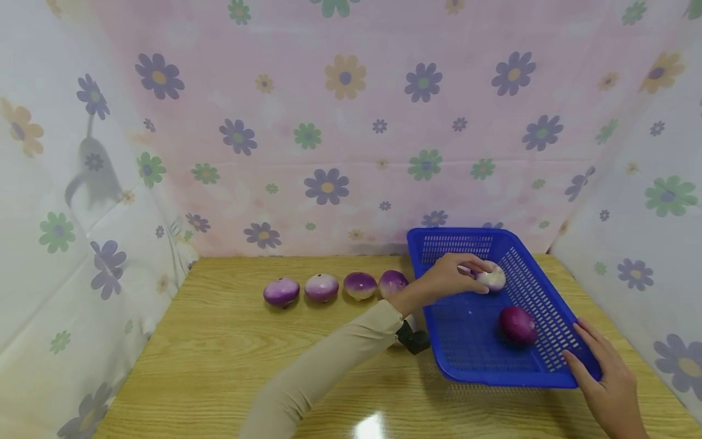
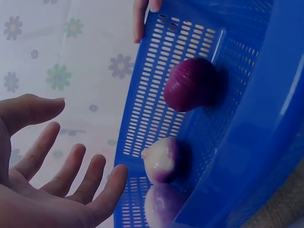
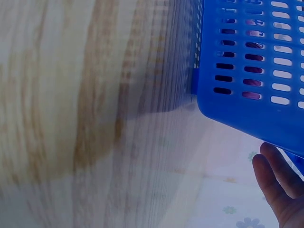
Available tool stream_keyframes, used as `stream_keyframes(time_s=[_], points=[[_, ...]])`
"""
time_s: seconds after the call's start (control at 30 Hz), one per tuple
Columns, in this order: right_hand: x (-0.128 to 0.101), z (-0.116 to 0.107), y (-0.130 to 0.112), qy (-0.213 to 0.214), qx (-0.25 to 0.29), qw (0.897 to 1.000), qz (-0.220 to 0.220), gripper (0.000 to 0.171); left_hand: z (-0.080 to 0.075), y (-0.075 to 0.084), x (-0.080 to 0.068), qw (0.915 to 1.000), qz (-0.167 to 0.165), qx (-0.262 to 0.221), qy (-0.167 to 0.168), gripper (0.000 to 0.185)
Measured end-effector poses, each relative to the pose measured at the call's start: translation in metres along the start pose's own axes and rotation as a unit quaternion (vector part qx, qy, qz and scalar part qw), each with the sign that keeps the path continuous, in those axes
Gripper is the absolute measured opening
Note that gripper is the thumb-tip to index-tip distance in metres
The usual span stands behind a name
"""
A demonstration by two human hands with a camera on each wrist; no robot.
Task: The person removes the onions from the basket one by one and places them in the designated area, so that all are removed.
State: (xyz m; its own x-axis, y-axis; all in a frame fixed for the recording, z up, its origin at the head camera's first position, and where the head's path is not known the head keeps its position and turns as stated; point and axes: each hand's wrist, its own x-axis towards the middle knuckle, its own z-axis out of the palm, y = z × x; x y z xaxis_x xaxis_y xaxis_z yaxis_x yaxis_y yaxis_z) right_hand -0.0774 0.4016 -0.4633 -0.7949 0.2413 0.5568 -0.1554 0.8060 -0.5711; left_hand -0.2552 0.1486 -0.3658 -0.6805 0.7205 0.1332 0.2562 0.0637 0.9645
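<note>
My left hand (image 1: 452, 275) reaches over the blue plastic basket (image 1: 466, 360), fingertips beside a white-and-purple turnip (image 1: 495, 278) in the head view. The left wrist view shows that hand (image 2: 61, 185) with its fingers spread and nothing in them. Inside the basket lie a dark red-purple onion (image 2: 187, 85), the turnip (image 2: 161, 159) and a second turnip (image 2: 161, 204) touching it; in the head view my fingers mostly cover the second. At the near right corner, my right hand (image 1: 609, 378) grips the basket rim, thumb on the inner side. In the right wrist view, fingers (image 3: 268, 183) meet the rim.
Several purple-and-white turnips (image 1: 321, 288) stand in a row on the wooden table (image 1: 219, 353), left of the basket. A dark device (image 1: 412, 338) shows under my left wrist. Flower-printed cloth (image 1: 345, 122) rises behind the table and at both sides.
</note>
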Motion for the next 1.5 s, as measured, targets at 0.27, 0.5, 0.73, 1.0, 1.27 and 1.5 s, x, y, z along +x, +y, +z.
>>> stream_keyframes(time_s=[0.27, 0.5, 0.73, 1.0, 1.27, 1.5], points=[[0.001, 0.0, 0.0, -0.001, -0.003, 1.0, 0.001, 0.054, 0.016, -0.012, 0.023, 0.9956, -0.033, 0.057, -0.067, 0.034], [0.001, 0.001, 0.001, 0.011, 0.003, 1.0, 0.001, 0.053, 0.035, -0.017, 0.041, 0.9902, -0.094, 0.07, -0.076, 0.027], [0.0, -0.003, 0.001, 0.013, 0.002, 1.0, 0.0, 0.053, 0.049, -0.02, 0.055, 0.983, -0.134, 0.075, -0.101, 0.031], [0.001, 0.001, 0.002, 0.015, 0.01, 1.0, -0.022, 0.053, 0.067, -0.034, 0.064, 0.9769, -0.155, 0.102, -0.107, 0.042], [0.007, 0.0, 0.0, 0.008, 0.01, 1.0, -0.024, 0.053, 0.096, -0.039, 0.064, 0.9736, -0.158, 0.115, -0.117, 0.057], [-0.001, -0.001, -0.002, 0.008, 0.009, 1.0, -0.016, 0.052, 0.108, -0.042, 0.062, 0.9615, -0.192, 0.107, -0.165, 0.052]])
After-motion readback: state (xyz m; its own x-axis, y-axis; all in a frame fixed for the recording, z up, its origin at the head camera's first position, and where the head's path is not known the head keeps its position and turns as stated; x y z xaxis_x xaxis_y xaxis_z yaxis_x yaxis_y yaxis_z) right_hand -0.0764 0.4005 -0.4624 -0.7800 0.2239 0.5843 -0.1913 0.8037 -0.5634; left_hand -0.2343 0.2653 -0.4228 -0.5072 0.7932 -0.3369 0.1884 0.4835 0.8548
